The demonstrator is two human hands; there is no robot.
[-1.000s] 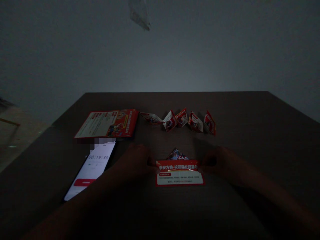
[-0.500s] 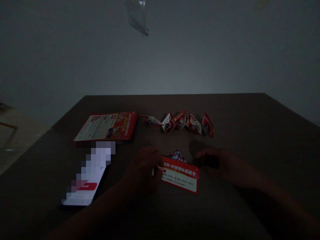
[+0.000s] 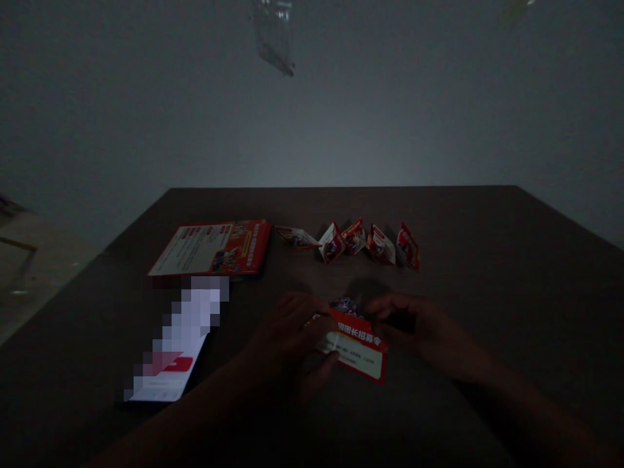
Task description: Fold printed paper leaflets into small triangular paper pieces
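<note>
Red-and-white printed paper leaflet (image 3: 359,348), head view: over dark brown table (image 3: 492,260), part-folded I'd say; left hand (image 3: 299,333) clamped on its left end, right hand (image 3: 425,328) at its right corner (can't tell if pinching); five folded red-and-white paper pieces (image 3: 354,238) look done, flat red-and-white leaflet stack (image 3: 210,249) likely remains
</note>
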